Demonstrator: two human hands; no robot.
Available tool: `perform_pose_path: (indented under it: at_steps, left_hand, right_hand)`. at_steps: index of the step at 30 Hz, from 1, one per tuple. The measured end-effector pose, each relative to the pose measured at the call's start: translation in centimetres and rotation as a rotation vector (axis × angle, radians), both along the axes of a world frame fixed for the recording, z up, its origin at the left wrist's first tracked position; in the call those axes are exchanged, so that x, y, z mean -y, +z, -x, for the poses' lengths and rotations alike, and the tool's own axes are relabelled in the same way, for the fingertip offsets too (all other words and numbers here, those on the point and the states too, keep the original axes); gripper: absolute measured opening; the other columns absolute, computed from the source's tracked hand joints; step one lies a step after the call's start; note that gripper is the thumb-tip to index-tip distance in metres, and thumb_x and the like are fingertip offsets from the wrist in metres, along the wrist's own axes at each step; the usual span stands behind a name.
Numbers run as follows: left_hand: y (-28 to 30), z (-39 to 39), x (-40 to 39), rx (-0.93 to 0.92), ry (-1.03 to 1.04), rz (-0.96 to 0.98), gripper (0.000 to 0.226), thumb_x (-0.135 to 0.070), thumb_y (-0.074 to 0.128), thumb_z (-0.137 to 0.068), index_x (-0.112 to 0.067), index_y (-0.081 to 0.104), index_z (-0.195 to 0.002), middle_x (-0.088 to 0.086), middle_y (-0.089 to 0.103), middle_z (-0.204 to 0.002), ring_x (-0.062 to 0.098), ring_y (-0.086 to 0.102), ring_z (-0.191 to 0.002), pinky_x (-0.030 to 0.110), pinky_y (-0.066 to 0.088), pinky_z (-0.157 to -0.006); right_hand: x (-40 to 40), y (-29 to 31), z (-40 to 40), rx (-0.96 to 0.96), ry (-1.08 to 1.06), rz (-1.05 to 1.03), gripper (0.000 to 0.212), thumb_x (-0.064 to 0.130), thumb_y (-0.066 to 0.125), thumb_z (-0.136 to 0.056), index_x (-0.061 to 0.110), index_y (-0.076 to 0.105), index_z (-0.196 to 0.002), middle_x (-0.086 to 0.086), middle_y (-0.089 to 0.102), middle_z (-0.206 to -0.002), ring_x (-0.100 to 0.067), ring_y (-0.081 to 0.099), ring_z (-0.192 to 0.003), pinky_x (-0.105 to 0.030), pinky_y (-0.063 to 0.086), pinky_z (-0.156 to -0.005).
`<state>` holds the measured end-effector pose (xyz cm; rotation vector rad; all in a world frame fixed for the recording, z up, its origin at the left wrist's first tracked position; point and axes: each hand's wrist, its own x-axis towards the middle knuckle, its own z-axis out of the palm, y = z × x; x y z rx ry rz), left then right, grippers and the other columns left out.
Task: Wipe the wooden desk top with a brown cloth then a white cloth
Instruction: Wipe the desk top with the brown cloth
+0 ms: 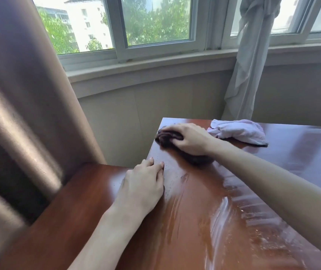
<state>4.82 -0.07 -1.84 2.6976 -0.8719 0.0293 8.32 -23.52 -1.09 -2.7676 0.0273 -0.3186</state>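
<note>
1. Right hand (190, 140): grip clenched round a bunched dark brown cloth (167, 138), pressing it onto the far left corner of the glossy reddish wooden worktop (204, 201).
2. Brown cloth: soft, light, wadded; judged to handle best with the palm on top and the fingers gathering the folds.
3. Left hand (143, 184): released, fingers straight, resting flat at the worktop's left edge.
4. Crumpled white cloth (239, 132): lying just beyond the right wrist, untouched; limp, easily pinched anywhere.
5. Worktop surface: wet streaks near; likely slippery.

2 cloths: 1 brown (167, 138), 1 white (239, 131); 2 hands (144, 184).
</note>
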Motion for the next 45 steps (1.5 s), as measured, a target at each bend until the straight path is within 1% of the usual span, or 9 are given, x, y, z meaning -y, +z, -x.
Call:
perform_pose_path:
  at_steps: [4, 8, 14, 19, 23, 31, 37, 40, 45]
  left_hand:
    - [-0.4, -0.6, -0.1, 0.012, 0.012, 0.045, 0.036, -0.041, 0.036, -0.106, -0.039, 0.063, -0.13, -0.011, 0.056, -0.135, 0.017, 0.057, -0.121, 0.035, 0.049, -0.083]
    - [0.0, -0.5, -0.2, -0.036, 0.01, 0.019, 0.038, -0.043, 0.034, -0.106, -0.045, 0.055, -0.138, -0.016, 0.046, -0.149, 0.016, 0.053, -0.129, 0.035, 0.05, -0.091]
    - [1.7, 1.2, -0.5, -0.095, -0.015, -0.014, 0.043, -0.053, 0.037, -0.102, -0.04, 0.054, -0.139, -0.013, 0.047, -0.147, 0.019, 0.049, -0.133, 0.037, 0.046, -0.1]
    - [1.7, 1.5, -1.3, -0.064, -0.084, -0.006, 0.044, -0.058, 0.039, -0.098, -0.046, 0.048, -0.139, -0.022, 0.038, -0.154, 0.012, 0.033, -0.147, 0.033, 0.038, -0.107]
    - [1.2, 0.8, -1.2, -0.087, -0.068, -0.013, 0.052, -0.064, 0.035, -0.096, -0.044, 0.047, -0.143, -0.015, 0.033, -0.16, 0.011, 0.022, -0.152, 0.033, 0.031, -0.115]
    - [1.3, 0.0, -1.4, -0.126, -0.11, -0.131, 0.062, -0.065, 0.025, -0.099, -0.044, 0.02, -0.158, -0.016, 0.003, -0.168, 0.003, 0.001, -0.154, 0.034, 0.024, -0.121]
    - [1.2, 0.3, -1.5, -0.102, -0.127, -0.123, 0.066, -0.065, 0.024, -0.1, -0.038, 0.016, -0.16, -0.012, 0.002, -0.169, 0.004, -0.002, -0.154, 0.033, 0.022, -0.123]
    - [1.7, 0.3, -1.3, -0.099, -0.133, -0.164, 0.065, -0.064, 0.024, -0.101, -0.036, 0.017, -0.16, -0.009, 0.002, -0.169, 0.007, 0.0, -0.154, 0.033, 0.022, -0.12]
    - [1.9, 0.2, -1.0, -0.118, -0.136, -0.215, 0.06, -0.059, 0.022, -0.103, -0.037, 0.019, -0.16, -0.006, 0.004, -0.169, 0.013, 0.005, -0.155, 0.037, 0.023, -0.119]
  right_hand:
    - [2.6, 0.3, -7.5, -0.06, -0.221, 0.04, 0.046, 0.036, 0.047, -0.094, 0.048, 0.052, -0.138, 0.003, 0.058, -0.139, -0.025, 0.053, -0.128, -0.04, 0.043, -0.099]
    - [1.5, 0.9, -9.0, -0.114, -0.298, 0.098, 0.05, 0.034, 0.042, -0.095, 0.04, 0.049, -0.144, -0.004, 0.055, -0.145, -0.028, 0.052, -0.131, -0.04, 0.041, -0.101]
    - [-3.7, 1.3, 1.8, -0.103, -0.084, 0.068, 0.053, 0.031, 0.05, -0.094, 0.044, 0.048, -0.144, 0.016, 0.048, -0.152, -0.017, 0.051, -0.133, -0.033, 0.042, -0.096]
    - [-4.9, 0.6, 9.2, -0.011, 0.012, -0.017, 0.048, 0.044, 0.053, -0.097, 0.05, 0.046, -0.144, 0.028, 0.048, -0.148, -0.006, 0.048, -0.134, -0.033, 0.043, -0.105]
    - [-3.0, 0.2, 3.7, -0.002, -0.054, -0.009, 0.043, 0.04, 0.053, -0.097, 0.048, 0.052, -0.14, 0.014, 0.06, -0.14, -0.021, 0.058, -0.126, -0.042, 0.049, -0.101]
    - [0.9, 0.4, -9.6, -0.074, -0.339, 0.093, 0.042, 0.034, 0.042, -0.097, 0.039, 0.055, -0.136, -0.004, 0.059, -0.139, -0.03, 0.056, -0.126, -0.042, 0.043, -0.097]
    - [-3.2, 0.2, 1.0, 0.02, 0.127, 0.098, 0.043, 0.042, 0.053, -0.1, 0.051, 0.05, -0.141, 0.028, 0.049, -0.148, 0.001, 0.047, -0.132, -0.021, 0.037, -0.093]
    - [-2.0, 0.2, 1.6, -0.001, 0.275, -0.022, 0.038, 0.05, 0.056, -0.1, 0.051, 0.055, -0.138, 0.032, 0.054, -0.141, 0.007, 0.05, -0.129, -0.022, 0.041, -0.105]
    - [1.8, 0.4, -8.1, 0.0, -0.17, 0.094, 0.036, 0.049, 0.049, -0.099, 0.048, 0.059, -0.134, 0.008, 0.061, -0.141, -0.024, 0.056, -0.129, -0.039, 0.046, -0.104]
